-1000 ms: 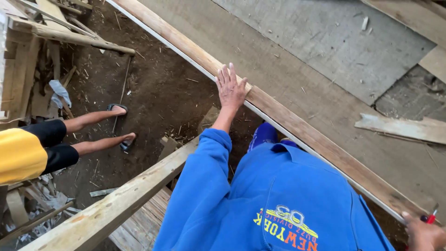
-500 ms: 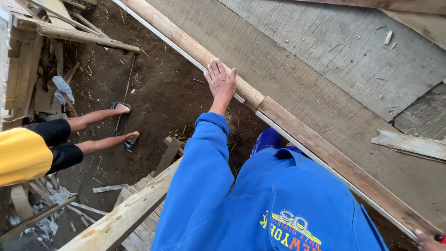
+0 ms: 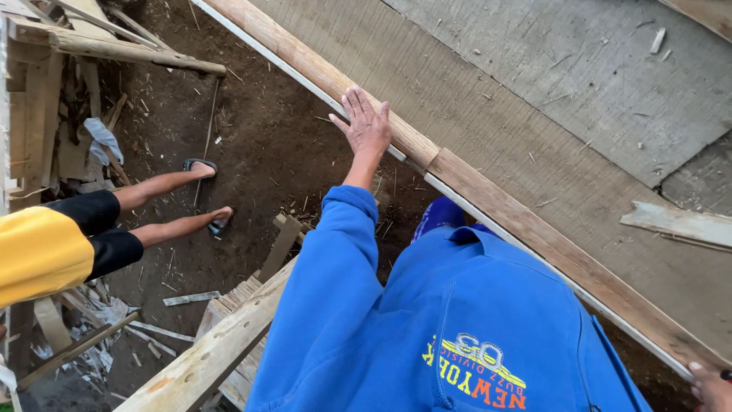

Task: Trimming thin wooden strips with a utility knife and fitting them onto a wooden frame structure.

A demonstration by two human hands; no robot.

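My left hand [image 3: 367,126] lies flat, fingers apart, on a long wooden beam [image 3: 526,221] that runs diagonally from top left to bottom right. My blue sleeve stretches up to it. The beam edges a large grey-brown wooden panel [image 3: 534,99]. Only the fingertips of my right hand [image 3: 713,385] show at the bottom right corner, at the beam's lower end, and what they hold is cut off by the frame. My blue sweatshirt [image 3: 473,328] fills the lower middle.
Another person in a yellow shirt [image 3: 38,255] and black shorts stands at the left, bare legs [image 3: 168,206] in sandals on the dirt floor [image 3: 259,152]. A pale plank [image 3: 206,355] slants below me. Rough timber framing [image 3: 114,49] and scraps lie at the left, and a splintered board [image 3: 679,221] on the panel.
My left hand has reached farther along the beam, toward the top left. My right hand has slipped to the frame's corner, so the red object it held is out of sight.
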